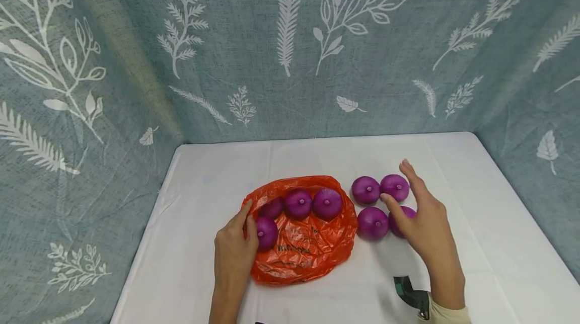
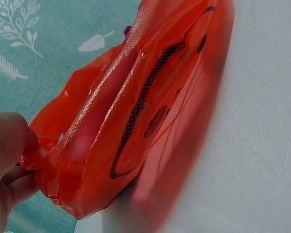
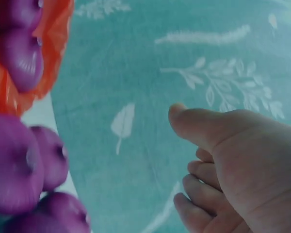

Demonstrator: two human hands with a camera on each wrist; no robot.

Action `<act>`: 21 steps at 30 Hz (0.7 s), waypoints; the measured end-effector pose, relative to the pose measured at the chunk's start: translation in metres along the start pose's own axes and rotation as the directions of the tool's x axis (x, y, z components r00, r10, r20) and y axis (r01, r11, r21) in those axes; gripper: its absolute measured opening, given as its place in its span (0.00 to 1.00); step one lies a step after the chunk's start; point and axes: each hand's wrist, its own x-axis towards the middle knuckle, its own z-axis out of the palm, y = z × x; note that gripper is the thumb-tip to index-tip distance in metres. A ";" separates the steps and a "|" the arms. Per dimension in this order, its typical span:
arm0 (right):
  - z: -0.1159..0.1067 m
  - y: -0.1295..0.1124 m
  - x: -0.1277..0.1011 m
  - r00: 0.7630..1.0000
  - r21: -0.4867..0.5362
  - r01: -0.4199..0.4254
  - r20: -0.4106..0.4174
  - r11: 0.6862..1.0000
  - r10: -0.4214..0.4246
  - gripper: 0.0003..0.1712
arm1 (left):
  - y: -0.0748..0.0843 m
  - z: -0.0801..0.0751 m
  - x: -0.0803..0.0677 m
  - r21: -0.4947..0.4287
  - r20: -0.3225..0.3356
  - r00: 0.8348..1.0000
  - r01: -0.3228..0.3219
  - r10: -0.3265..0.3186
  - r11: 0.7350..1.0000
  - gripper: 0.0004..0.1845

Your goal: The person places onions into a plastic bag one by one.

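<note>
left edge of the red plastic bag (image 1: 301,266) is pinched between thumb and fingers of the left hand (image 1: 234,253); plastic is bunched there in the left wrist view. four purple onions in the bag (image 1: 298,204) are seen through its mouth, one right beside the left thumb. dark print is shown on the bag. nothing is held by the right hand (image 1: 428,228): thumb and forefinger are spread wide, other fingers loosely bent. it is held over four loose onions (image 1: 373,223), set two by two just right of the bag; thumb contact cannot be told. bag and onions are supported by the white table (image 1: 213,183), backed by leaf-printed cloth (image 1: 254,37).
</note>
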 end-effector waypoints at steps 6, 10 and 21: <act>-0.011 0.021 -0.021 0.998 0.006 -0.022 -0.063 1.000 0.022 0.50 | 0.000 -0.001 0.000 0.002 -0.001 1.000 0.005 -0.005 1.000 0.20; -0.013 0.037 -0.034 0.996 -0.006 -0.057 -0.070 0.998 0.056 0.52 | 0.001 0.000 0.000 -0.008 0.002 1.000 0.006 -0.006 1.000 0.20; -0.009 0.066 -0.055 0.968 -0.028 -0.213 0.126 0.977 0.215 0.60 | -0.001 0.001 0.002 -0.008 -0.011 1.000 -0.006 0.006 1.000 0.19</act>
